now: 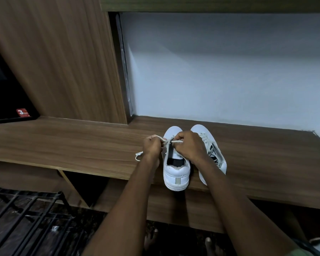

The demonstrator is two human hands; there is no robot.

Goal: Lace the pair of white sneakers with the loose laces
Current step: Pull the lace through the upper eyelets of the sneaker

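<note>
While both hands work over the left sneaker point(175, 170), the left hand point(151, 146) has its fingers curled round one end of the lace point(163, 139) and the right hand point(189, 146) pinches the other end, so the lace runs taut between them just above the shoe's tongue. A loose loop of lace point(138, 156) trails out beside the left wrist onto the wooden shelf point(63, 143). Just beyond the right hand stands the right sneaker point(216, 154), already laced, partly hidden by the right forearm. Both heels overhang the shelf's front edge. Well off to the left of the grip a red sticker point(23, 112) shows a "3"; its smaller print is unreadable. Below, a black wire rack point(26, 215) is cut off.
</note>
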